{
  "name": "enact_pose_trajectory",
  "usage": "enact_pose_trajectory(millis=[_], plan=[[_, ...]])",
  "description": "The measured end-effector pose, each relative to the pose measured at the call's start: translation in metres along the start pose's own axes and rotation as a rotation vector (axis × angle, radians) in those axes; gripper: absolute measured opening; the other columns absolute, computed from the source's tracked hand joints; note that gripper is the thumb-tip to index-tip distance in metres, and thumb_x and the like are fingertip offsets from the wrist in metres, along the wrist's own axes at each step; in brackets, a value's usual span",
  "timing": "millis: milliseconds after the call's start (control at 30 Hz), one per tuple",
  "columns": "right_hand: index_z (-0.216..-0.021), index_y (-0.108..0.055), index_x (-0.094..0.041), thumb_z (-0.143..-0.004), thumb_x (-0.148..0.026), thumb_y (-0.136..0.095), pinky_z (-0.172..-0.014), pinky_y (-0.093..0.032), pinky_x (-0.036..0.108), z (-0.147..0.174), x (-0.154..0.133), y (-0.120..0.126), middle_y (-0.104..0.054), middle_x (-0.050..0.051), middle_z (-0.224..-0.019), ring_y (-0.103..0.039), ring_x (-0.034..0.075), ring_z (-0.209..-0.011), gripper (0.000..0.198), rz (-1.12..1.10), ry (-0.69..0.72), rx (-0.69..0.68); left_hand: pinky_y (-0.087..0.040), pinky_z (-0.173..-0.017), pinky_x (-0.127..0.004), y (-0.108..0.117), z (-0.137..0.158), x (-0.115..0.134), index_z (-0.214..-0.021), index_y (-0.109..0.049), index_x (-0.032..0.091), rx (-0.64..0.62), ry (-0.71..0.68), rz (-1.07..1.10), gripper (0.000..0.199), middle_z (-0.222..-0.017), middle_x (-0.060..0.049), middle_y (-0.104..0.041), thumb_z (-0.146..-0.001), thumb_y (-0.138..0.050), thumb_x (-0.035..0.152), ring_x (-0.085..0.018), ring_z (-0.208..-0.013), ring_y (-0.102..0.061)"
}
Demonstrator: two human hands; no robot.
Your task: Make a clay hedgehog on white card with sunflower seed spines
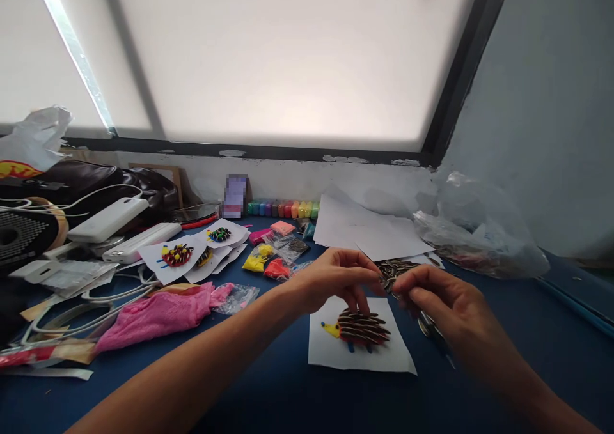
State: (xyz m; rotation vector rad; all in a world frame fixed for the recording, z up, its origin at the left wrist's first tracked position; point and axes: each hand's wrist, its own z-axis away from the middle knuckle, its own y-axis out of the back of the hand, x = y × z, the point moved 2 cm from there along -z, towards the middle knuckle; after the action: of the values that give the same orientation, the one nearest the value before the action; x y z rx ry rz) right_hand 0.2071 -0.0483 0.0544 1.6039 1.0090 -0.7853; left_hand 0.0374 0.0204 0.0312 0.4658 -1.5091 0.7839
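Note:
My left hand reaches over a hedgehog figure on a white paper sheet. Its thumb and index finger come together near the tips, while other fingers hang just above the spines. The hedgehog has a yellow snout, blue feet and a back of striped sunflower seeds. To the right, my right hand is closed in a pinch, facing the left fingertips. Whatever is in either pinch is too small to make out. A heap of sunflower seeds lies behind the hands. Under my right hand, a metal tool is partly hidden.
Paper sheets with finished seed animals lie left, near bags of coloured clay. Blank paper and a plastic bag stand behind. A pink fuzzy item, white cables and power banks crowd the left side.

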Motion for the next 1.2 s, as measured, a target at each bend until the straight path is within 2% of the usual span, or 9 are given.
enact_pose_trajectory(millis=[200,300,367,500,667,833,1000,1100,1200], plan=[[-0.076,-0.068,-0.021,-0.072,-0.053,-0.069,-0.048,-0.045,0.027,0.0,-0.001,-0.005,-0.06,0.001,-0.059,-0.051,0.014,-0.051,0.032,-0.024,-0.088,-0.056,-0.044,-0.044,-0.02,-0.001,0.001,0.002,-0.077,-0.052,0.015,-0.017,-0.021,0.067,0.022,-0.069,0.0,-0.061,-0.08,-0.063,0.033,-0.011,-0.048,-0.062],[-0.078,-0.07,-0.021,-0.07,-0.057,-0.071,-0.052,-0.048,0.028,0.0,0.002,-0.004,-0.063,0.002,-0.065,-0.054,0.015,-0.055,0.037,-0.021,-0.103,-0.084,-0.045,-0.046,-0.021,-0.001,0.001,0.002,-0.071,-0.052,0.014,-0.048,-0.026,0.072,0.026,-0.063,0.001,-0.057,-0.086,-0.057,0.035,-0.012,-0.048,-0.062],[-0.076,-0.07,-0.021,-0.071,-0.058,-0.071,-0.052,-0.048,0.027,0.0,0.003,-0.004,-0.063,0.002,-0.067,-0.054,0.014,-0.056,0.037,-0.014,-0.086,-0.101,-0.046,-0.048,-0.021,0.0,0.001,0.001,-0.071,-0.055,0.013,-0.054,-0.038,0.062,0.031,-0.065,0.0,-0.059,-0.087,-0.059,0.038,-0.011,-0.049,-0.062],[-0.068,-0.066,-0.022,-0.076,-0.061,-0.066,-0.046,-0.044,0.024,0.0,0.003,-0.004,-0.056,0.0,-0.061,-0.048,0.011,-0.05,0.04,0.005,-0.056,-0.104,-0.048,-0.05,-0.021,0.004,0.002,0.001,-0.085,-0.065,0.011,-0.038,-0.059,0.047,0.027,-0.086,-0.007,-0.07,-0.082,-0.069,0.037,-0.011,-0.054,-0.065],[-0.066,-0.064,-0.021,-0.074,-0.063,-0.066,-0.049,-0.046,0.025,0.0,0.002,-0.004,-0.055,0.0,-0.06,-0.049,0.011,-0.052,0.044,0.023,-0.061,-0.09,-0.049,-0.053,-0.021,0.008,0.002,0.002,-0.097,-0.069,0.013,-0.033,-0.055,0.108,0.027,-0.092,-0.007,-0.073,-0.076,-0.077,0.026,-0.011,-0.058,-0.067],[-0.079,-0.069,-0.02,-0.071,-0.059,-0.071,-0.052,-0.047,0.025,-0.003,0.007,-0.004,-0.061,0.001,-0.066,-0.054,0.013,-0.057,0.039,-0.014,-0.103,-0.075,-0.049,-0.054,-0.02,0.017,0.001,0.008,-0.087,-0.067,0.012,0.085,-0.063,0.212,0.024,-0.079,-0.003,-0.072,-0.068,-0.081,0.015,-0.008,-0.054,-0.064],[-0.081,-0.073,-0.019,-0.065,-0.058,-0.075,-0.052,-0.047,0.025,-0.007,0.014,-0.003,-0.065,0.004,-0.07,-0.054,0.013,-0.058,0.042,-0.056,-0.136,-0.082,-0.047,-0.05,-0.019,0.027,0.0,0.009,-0.082,-0.066,0.011,0.129,-0.111,0.214,0.017,-0.076,-0.002,-0.069,-0.074,-0.077,0.021,-0.007,-0.052,-0.061],[-0.09,-0.072,-0.02,-0.068,-0.055,-0.075,-0.051,-0.046,0.023,-0.006,0.015,-0.001,-0.066,0.003,-0.072,-0.053,0.013,-0.059,0.041,-0.035,-0.129,-0.075,-0.048,-0.052,-0.02,0.03,0.0,0.007,-0.088,-0.067,0.012,0.153,-0.102,0.18,0.017,-0.076,-0.002,-0.069,-0.074,-0.076,0.017,-0.008,-0.052,-0.063],[-0.086,-0.07,-0.021,-0.073,-0.052,-0.071,-0.052,-0.045,0.024,-0.004,0.014,-0.003,-0.065,0.002,-0.072,-0.054,0.013,-0.06,0.034,0.025,-0.099,-0.115,-0.05,-0.057,-0.022,0.03,0.0,0.006,-0.093,-0.069,0.011,0.181,-0.065,0.142,0.021,-0.073,-0.003,-0.069,-0.073,-0.075,0.01,-0.009,-0.055,-0.065]])
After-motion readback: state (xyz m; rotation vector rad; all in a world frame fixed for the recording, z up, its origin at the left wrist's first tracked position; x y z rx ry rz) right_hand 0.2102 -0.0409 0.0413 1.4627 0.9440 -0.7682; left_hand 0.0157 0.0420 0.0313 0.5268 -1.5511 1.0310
